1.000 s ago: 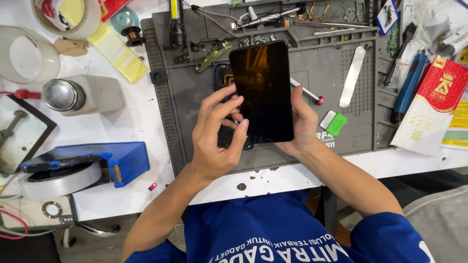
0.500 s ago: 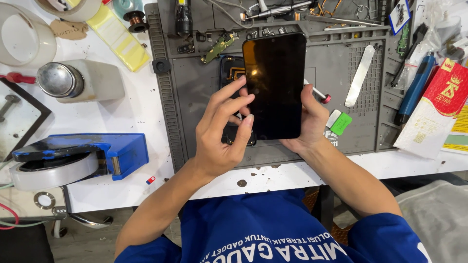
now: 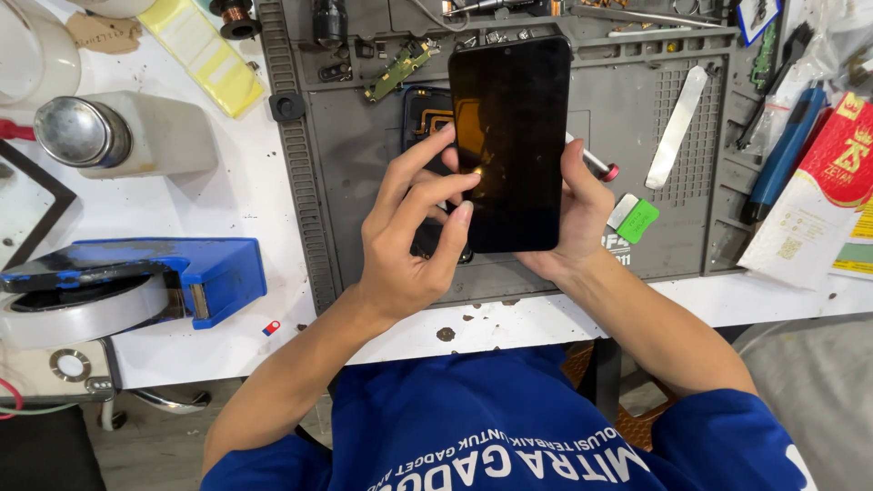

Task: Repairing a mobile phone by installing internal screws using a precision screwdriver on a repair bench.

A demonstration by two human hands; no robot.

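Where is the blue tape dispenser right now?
In the head view, the blue tape dispenser sits on the white table at the person's left, below the metal-capped bottle and left of the grey work mat.

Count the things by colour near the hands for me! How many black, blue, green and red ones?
Black: 1, the phone, held by the left hand and right hand.
Blue: 2, the tape dispenser and the pen.
Green: 2, the pick and the circuit strip.
Red: 1, the packet.
Total: 6.
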